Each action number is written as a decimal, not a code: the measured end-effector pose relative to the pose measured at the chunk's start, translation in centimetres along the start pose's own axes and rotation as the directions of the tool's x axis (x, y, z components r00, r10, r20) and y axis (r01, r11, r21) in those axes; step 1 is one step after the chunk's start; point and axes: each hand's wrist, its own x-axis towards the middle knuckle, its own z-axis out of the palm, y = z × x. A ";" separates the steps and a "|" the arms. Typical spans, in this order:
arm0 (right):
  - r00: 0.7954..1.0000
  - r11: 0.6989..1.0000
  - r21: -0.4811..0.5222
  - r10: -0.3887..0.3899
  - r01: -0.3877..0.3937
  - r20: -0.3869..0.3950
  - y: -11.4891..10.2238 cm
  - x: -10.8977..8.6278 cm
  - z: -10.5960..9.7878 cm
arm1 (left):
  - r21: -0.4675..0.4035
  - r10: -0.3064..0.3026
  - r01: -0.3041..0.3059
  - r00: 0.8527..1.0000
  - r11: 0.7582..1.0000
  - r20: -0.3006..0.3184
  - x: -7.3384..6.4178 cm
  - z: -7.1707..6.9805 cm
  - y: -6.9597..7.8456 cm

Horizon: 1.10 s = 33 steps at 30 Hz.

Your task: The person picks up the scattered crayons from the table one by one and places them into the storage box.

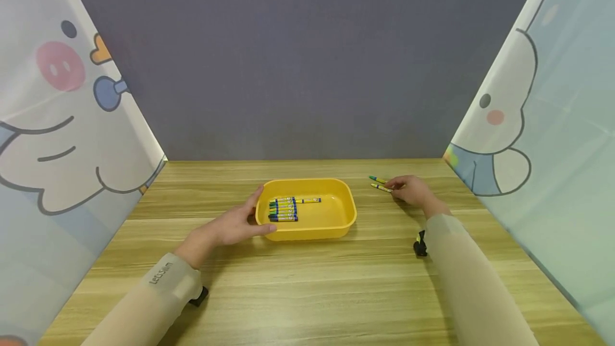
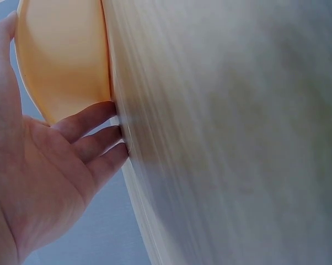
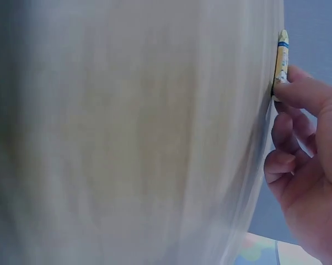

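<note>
A yellow plastic tray point(image 1: 343, 231) stands on the wooden table. Inside, at its left, several crayons point(image 1: 283, 211) lie side by side in a column, and a yellow crayon point(image 1: 309, 201) begins a second column. My left hand point(image 1: 235, 225) rests against the tray's left end, thumb at the front rim and fingers along the end wall, as the left wrist view point(image 2: 55, 154) also shows. To the right of the tray, my right hand point(image 1: 412, 191) pinches a pale yellow crayon point(image 3: 282, 58) between thumb and fingertips, low at the table surface. Just behind it lies a green-tipped crayon point(image 1: 376, 179).
A dark grey panel point(image 1: 307, 68) rises at the table's back edge. Cartoon-printed sheets point(image 1: 552, 122) border both sides. Bare wood table point(image 1: 307, 287) stretches in front of the tray. Small black devices point(image 1: 420, 244) hang by the wrists.
</note>
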 end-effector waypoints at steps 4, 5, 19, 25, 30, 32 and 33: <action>1.000 1.000 0.006 -0.006 0.006 0.003 0.1 0.1 0.0 | 0.001 0.004 -0.004 1.000 1.000 -0.001 0.0 0.1 0.0; 1.000 1.000 0.006 -0.010 0.010 -0.001 0.1 0.1 0.1 | 0.003 0.004 -0.004 1.000 1.000 0.000 0.1 0.1 0.0; 0.984 0.985 0.054 -0.162 0.167 -0.079 -5.4 0.0 0.3 | 0.014 -0.006 0.006 1.000 1.000 0.001 0.0 0.0 0.1; 0.972 0.963 0.135 -0.226 0.232 -0.064 -9.6 0.2 1.5 | 0.015 -0.003 0.003 1.000 1.000 -0.002 -0.1 -0.1 0.1; 0.957 0.942 0.169 -0.290 0.290 -0.023 -12.3 0.7 3.4 | 0.014 -0.012 0.012 1.000 1.000 -0.004 -0.2 -0.1 0.2; 0.949 0.935 0.171 -0.315 0.312 -0.010 -13.1 0.9 4.1 | 0.017 -0.016 0.016 1.000 1.000 -0.002 -0.2 -0.1 0.3; 0.944 0.931 0.169 -0.329 0.325 -0.004 -13.4 1.0 4.5 | 0.019 -0.016 0.016 1.000 1.000 -0.002 -0.1 -0.1 0.3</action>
